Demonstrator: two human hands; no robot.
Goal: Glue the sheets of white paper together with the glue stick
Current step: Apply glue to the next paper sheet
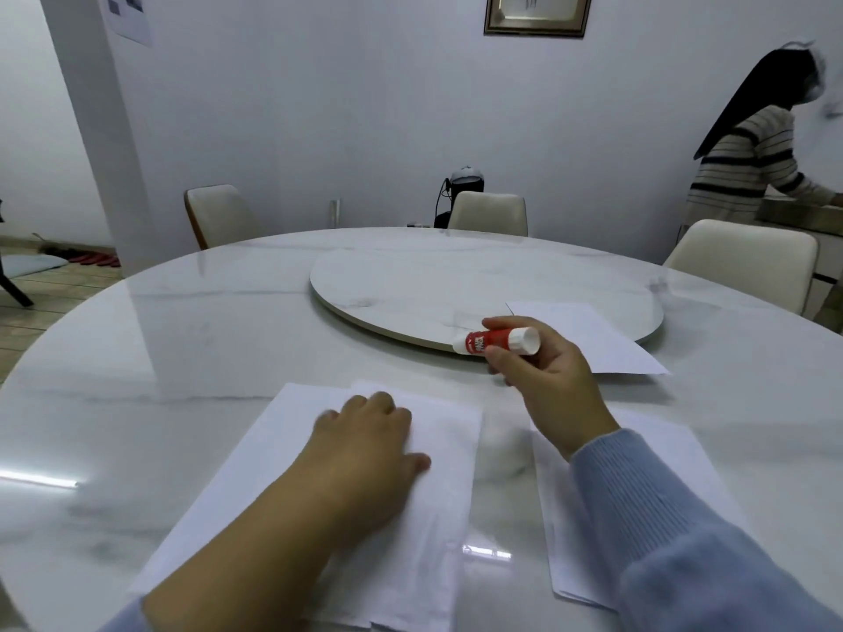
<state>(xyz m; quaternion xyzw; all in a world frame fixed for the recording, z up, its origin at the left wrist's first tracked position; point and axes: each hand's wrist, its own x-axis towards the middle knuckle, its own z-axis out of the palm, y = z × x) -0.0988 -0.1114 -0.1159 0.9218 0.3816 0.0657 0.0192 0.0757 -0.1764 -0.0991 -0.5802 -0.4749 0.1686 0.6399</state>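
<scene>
Left hand (365,442) is laid flat, fingers relaxed, on the stack (319,485) at the table (182,339) near edge. Glue stick (497,340) is gripped by the right hand (543,371), raised near the turntable (410,285); cap state cannot be told. Another pile (638,508) is under the right sleeve, a single sheet (593,335) beyond. Risks: sheets dragged askew by the sleeve; stack slipping on glossy marble if pressure is eased; glue smeared on the table.

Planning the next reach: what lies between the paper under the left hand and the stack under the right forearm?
Only bare marble table shows between the pressed paper and the stack in the head view.
</scene>
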